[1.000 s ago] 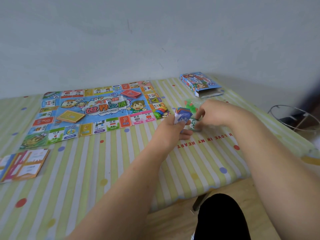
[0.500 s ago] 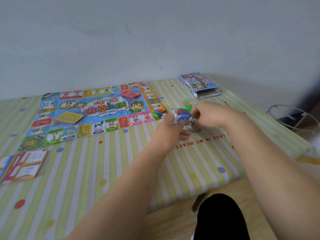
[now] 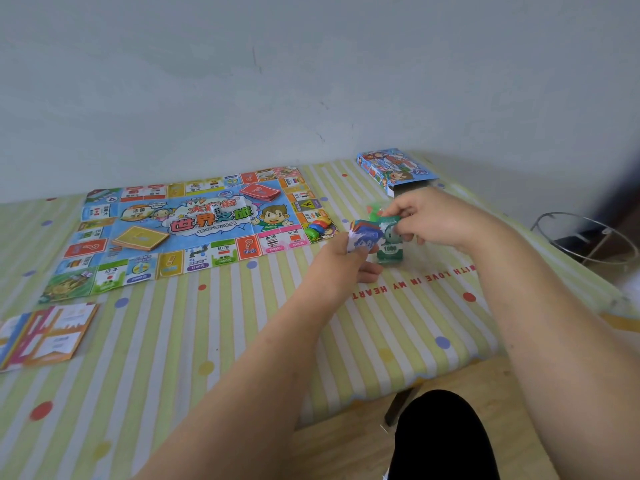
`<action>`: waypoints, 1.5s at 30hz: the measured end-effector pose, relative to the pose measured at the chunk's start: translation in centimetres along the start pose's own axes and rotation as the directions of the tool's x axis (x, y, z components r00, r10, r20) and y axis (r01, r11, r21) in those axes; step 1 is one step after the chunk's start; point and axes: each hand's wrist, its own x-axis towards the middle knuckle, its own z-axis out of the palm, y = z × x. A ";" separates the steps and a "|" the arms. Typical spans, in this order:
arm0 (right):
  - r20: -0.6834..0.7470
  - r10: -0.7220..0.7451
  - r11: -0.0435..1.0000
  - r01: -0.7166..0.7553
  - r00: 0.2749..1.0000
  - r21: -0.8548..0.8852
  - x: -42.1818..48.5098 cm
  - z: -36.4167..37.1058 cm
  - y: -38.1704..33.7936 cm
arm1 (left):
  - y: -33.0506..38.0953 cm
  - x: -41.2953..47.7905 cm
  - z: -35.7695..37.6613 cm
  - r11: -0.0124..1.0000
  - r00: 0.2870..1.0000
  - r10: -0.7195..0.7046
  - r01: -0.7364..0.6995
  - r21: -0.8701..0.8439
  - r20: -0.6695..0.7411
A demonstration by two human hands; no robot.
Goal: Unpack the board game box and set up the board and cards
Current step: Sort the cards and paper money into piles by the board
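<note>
The colourful game board [image 3: 194, 230] lies unfolded on the striped tablecloth, with a red card deck [image 3: 260, 193], a yellow card deck [image 3: 140, 238] and coloured pawns [image 3: 317, 227] on it. Just right of the board, my left hand [image 3: 337, 263] grips a small fanned stack of paper notes [image 3: 362, 235]. My right hand [image 3: 433, 223] pinches a green 1000 note [image 3: 389, 242], held upright beside that stack. The open game box [image 3: 394, 169] lies at the back right.
A folded instruction sheet [image 3: 45, 336] lies near the table's left front. Small green and red plastic pieces [image 3: 374, 211] sit behind my hands. A wire basket [image 3: 588, 237] stands off the table at right. The table's front edge [image 3: 398, 382] is close to my knee.
My right hand has lifted the green note clear of the table and brought it upright next to the stack in my left hand. The left hand stayed nearly in place.
</note>
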 end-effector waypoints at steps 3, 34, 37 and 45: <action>-0.166 -0.049 0.989 0.072 0.985 0.132 -0.7 -0.6 -0.8 | 0.0 0.1 -0.3 0.999 1.000 0.026 -0.026 0.022 -0.017; -0.180 -0.115 0.953 0.160 0.977 0.258 -1.4 0.8 -1.5 | 0.6 -0.4 -0.4 0.987 0.999 0.027 -0.020 -0.160 0.044; -0.251 -0.103 0.993 0.112 0.963 0.023 -0.8 0.5 -0.1 | 0.5 -0.2 -0.5 0.992 1.000 0.003 -0.004 -0.126 -0.005; -0.018 0.051 0.921 -0.054 0.999 -0.385 -0.5 1.0 0.3 | 0.2 0.1 -0.1 0.999 1.000 -0.007 0.007 -0.047 -0.006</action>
